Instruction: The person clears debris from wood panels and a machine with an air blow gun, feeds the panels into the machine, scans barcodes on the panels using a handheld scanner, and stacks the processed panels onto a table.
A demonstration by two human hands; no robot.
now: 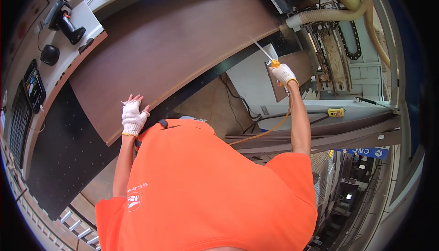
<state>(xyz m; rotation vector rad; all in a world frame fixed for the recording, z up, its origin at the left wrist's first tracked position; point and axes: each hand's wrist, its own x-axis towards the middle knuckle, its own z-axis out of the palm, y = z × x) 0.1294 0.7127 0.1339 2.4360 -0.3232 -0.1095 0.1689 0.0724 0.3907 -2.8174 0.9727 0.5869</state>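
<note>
A large brown panel [178, 45] lies on the dark, dotted machine table [55, 127]. My left hand [133, 117], in a white glove with bare fingertips, rests on the panel near its front edge, fingers apart. To the right, my right hand [284, 74], gloved too, is closed around an air blow gun [275, 63] with an orange front part. Its thin nozzle points up and left toward the panel's right end. An orange air hose [274, 129] hangs from the gun and runs down behind my body. The grip is mostly hidden by my fingers.
A side desk at left carries a barcode scanner [68, 24], a phone [34, 86] and a keyboard [19, 132]. At upper right stands machinery with a dust hose [331, 16]. A smaller brown board [297, 70] is behind my right hand. A yellow control box [336, 113] sits at right.
</note>
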